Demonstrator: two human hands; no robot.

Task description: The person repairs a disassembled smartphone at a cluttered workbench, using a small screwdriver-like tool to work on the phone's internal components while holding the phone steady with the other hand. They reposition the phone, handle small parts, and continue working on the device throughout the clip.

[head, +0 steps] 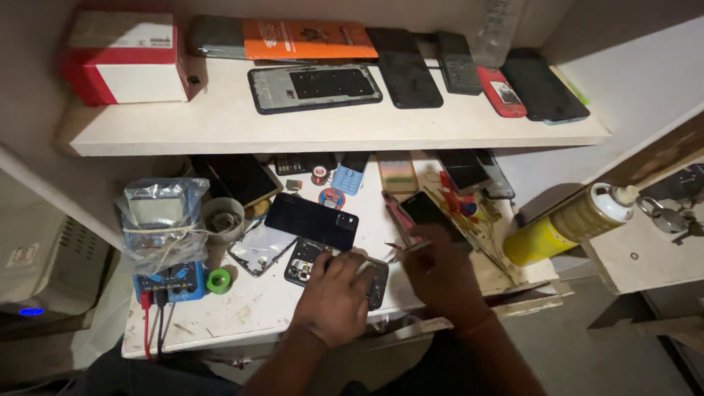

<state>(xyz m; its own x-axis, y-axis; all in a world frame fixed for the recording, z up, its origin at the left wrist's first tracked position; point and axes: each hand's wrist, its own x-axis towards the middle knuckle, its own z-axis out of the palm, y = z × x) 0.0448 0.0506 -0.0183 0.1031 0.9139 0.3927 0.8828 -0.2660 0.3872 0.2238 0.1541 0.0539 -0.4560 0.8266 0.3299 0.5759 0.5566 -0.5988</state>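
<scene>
- Head view, overall condition: a cramped repair nook with pale walls, dim light, and a white workbench (257, 308) that is stained and scuffed across its bare front part.
- Upper shelf (220, 132): a red and white box (128, 59) at the left; next to it an orange flat packet (308, 38), a bare phone frame (315, 88) and a row of dark handsets, one of them red (501, 92).
- Right side: a yellow spray can (568, 224) lies tilted on a lower ledge, with a padlock and keys (671, 218) just beyond it.
- Left of bench: a meter wrapped in clear plastic (163, 220) with red and black leads hanging off the edge, and a small green roll (218, 281) beside it.
- Work item: an opened phone (308, 264) lies flat near the front edge, back removed and inner parts exposed; a dark back panel (312, 220) lies just behind it. Judged as mid-disassembly: opening is done, internal work is in hand, and reassembly remains.
- Left hand (334, 297): resting on the opened phone, fingers curled down to pin it in place.
- Right hand (440, 275): fingers closed round metal tweezers (407, 249), tips directed toward the phone's right end; contact cannot be confirmed.
</scene>
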